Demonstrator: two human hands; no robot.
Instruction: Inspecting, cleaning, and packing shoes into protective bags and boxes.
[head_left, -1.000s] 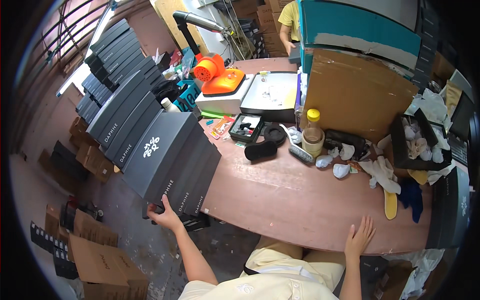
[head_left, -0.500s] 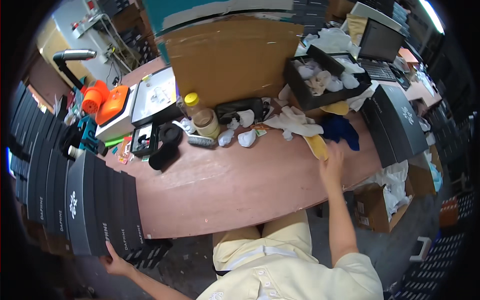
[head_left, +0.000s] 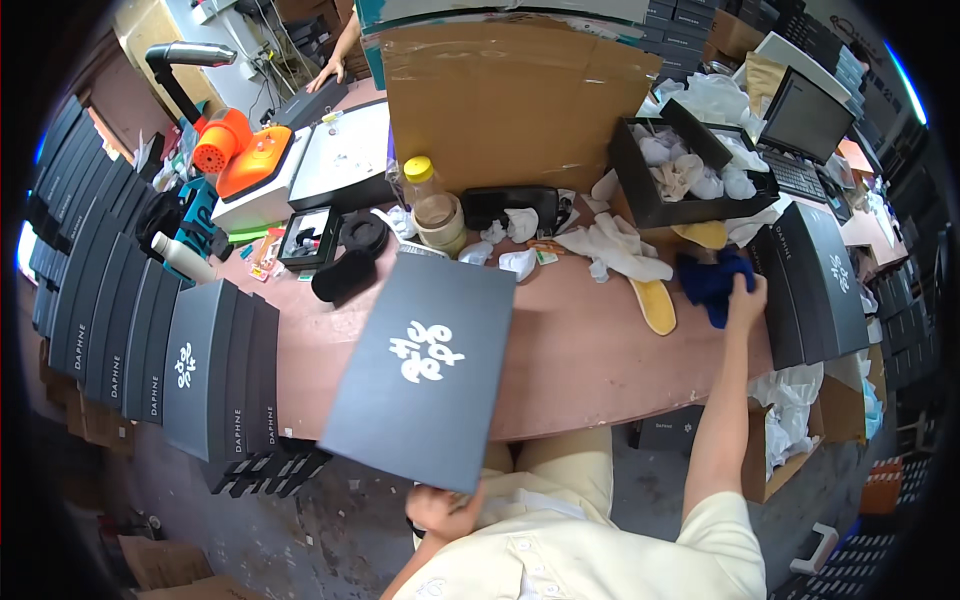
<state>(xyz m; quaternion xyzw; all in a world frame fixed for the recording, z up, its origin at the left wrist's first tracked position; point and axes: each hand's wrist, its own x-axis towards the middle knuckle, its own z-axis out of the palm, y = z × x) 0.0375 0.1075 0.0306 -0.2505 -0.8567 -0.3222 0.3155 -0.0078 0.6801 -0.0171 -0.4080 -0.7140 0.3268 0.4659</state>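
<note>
A dark grey shoe box [head_left: 450,300] with white lettering on its lid is gripped at its near edge by my left hand [head_left: 445,510]. It is tilted over the table's front edge, its lid facing up. At the right, my right hand [head_left: 745,300] is on a dark blue cloth [head_left: 712,285], fingers closed around its edge. Beside the cloth lie a yellow insole [head_left: 655,305] and a crumpled whitish cloth [head_left: 615,245]. More dark shoe boxes [head_left: 205,370] stand on end in a row at the left.
On the brown table [head_left: 590,370] stand a yellow-capped jar [head_left: 435,210], an orange blower device [head_left: 240,150] and an open black box of crumpled paper [head_left: 690,165]. A cardboard panel [head_left: 510,110] rises behind. A shoe box pair [head_left: 810,280] stands right. Another person's hand [head_left: 325,75] rests far left.
My left hand has brought a shoe box from the left row to the front of the table. My right hand has moved right from the yellow insole to the blue cloth.
</note>
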